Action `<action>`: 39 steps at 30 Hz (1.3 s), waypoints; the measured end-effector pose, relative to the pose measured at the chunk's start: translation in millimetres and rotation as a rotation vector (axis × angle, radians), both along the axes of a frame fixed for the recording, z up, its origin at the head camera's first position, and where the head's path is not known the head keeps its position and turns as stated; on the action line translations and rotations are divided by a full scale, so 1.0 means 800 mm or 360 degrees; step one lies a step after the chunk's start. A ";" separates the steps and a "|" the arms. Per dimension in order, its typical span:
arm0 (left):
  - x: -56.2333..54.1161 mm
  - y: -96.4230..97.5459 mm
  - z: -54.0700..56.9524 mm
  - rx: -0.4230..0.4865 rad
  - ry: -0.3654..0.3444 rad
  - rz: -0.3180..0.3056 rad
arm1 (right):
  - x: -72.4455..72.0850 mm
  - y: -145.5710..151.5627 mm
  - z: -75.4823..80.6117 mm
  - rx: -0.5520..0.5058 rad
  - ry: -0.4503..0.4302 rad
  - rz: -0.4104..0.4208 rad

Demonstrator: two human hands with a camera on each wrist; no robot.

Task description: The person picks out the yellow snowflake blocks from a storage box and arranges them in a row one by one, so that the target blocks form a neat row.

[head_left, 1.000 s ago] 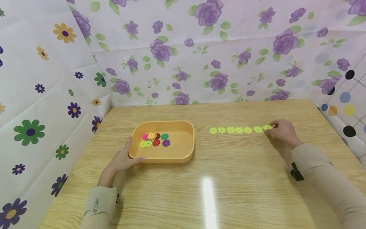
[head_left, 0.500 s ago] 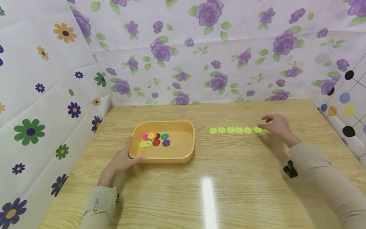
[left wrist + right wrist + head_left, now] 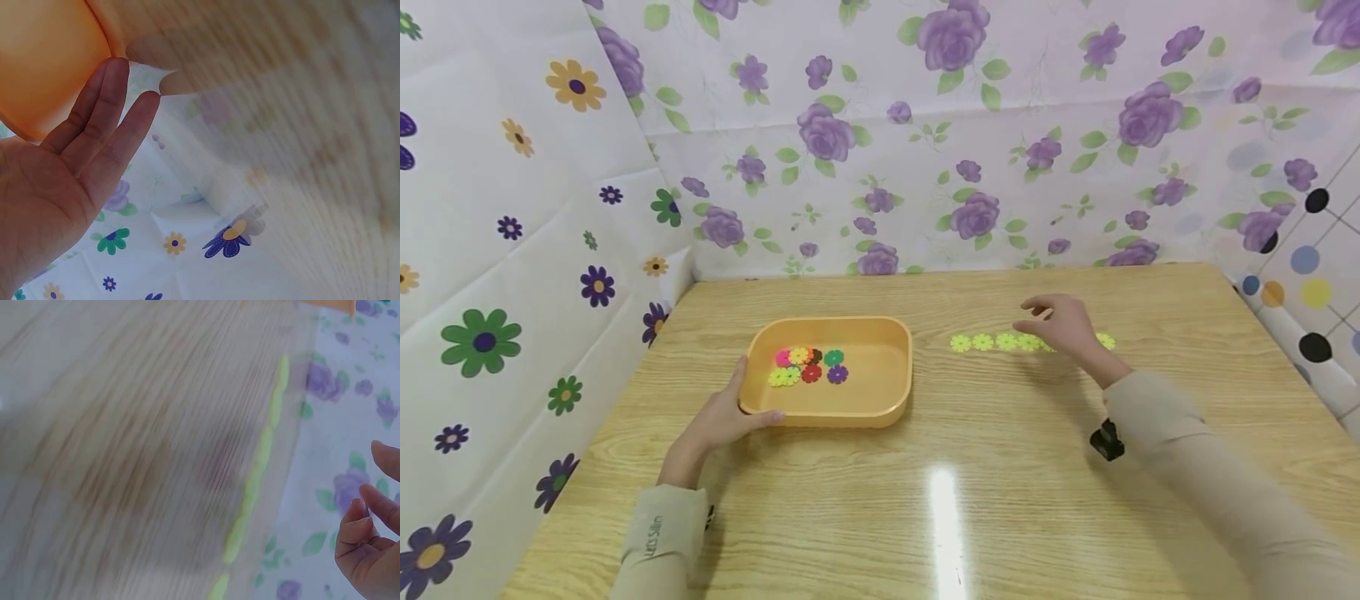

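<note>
My left hand holds the left end of an orange plastic tray, thumb along the front rim. In the left wrist view its fingers lie against the tray's outer wall. Flower-shaped plastic pieces lie in the tray: purple, red, green, pink, yellow and others, some overlapping. To the right, a row of yellow-green flower pieces lies on the table. Over its right part hovers my right hand, fingers loosely bent with nothing between them, hiding some pieces. The right wrist view shows the row edge-on.
The wooden table meets a purple-flowered sheet at the back and another flowered sheet on the left. A black wrist device hangs under the right sleeve.
My right hand has let go of the piece at the row's right end, lifted, and moved left above the row. The left hand and tray have stayed put.
</note>
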State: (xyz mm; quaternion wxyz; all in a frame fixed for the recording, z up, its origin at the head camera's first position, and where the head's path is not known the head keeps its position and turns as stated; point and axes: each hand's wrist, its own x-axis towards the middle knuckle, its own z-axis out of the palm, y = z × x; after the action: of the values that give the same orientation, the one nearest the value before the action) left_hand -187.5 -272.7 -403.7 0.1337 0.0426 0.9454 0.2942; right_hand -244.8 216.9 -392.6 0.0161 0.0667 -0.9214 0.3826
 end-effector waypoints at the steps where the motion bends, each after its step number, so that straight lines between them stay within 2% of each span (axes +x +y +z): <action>1: 0.000 0.000 0.000 -0.0004 0.0002 0.0000 | -0.001 -0.007 0.000 -0.0015 -0.0002 0.0014; 8: -0.001 0.000 -0.001 -0.0034 0.0010 0.0008 | -0.005 -0.057 0.005 -0.0107 -0.0002 0.0077; 20: -0.003 0.000 -0.003 -0.0013 0.0032 -0.0011 | -0.006 -0.134 0.012 -0.0220 0.0085 0.0141; 27: -0.001 0.000 -0.001 -0.0022 0.0017 0.0000 | -0.001 -0.183 0.017 -0.0257 0.0096 0.0262; 34: 0.000 -0.001 -0.002 -0.0013 0.0033 -0.0006 | 0.010 -0.231 0.022 -0.0368 -0.0014 0.0343; 39: 0.000 -0.002 -0.002 -0.0014 0.0046 -0.0018 | 0.016 -0.264 0.025 -0.0363 -0.0020 0.0408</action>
State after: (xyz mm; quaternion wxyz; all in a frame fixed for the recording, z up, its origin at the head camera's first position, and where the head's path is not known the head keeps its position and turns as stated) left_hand -187.3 -274.0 -405.2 0.1218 0.0517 0.9483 0.2886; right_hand -232.1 5.8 -372.6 -0.0311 0.1791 -0.8560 0.4840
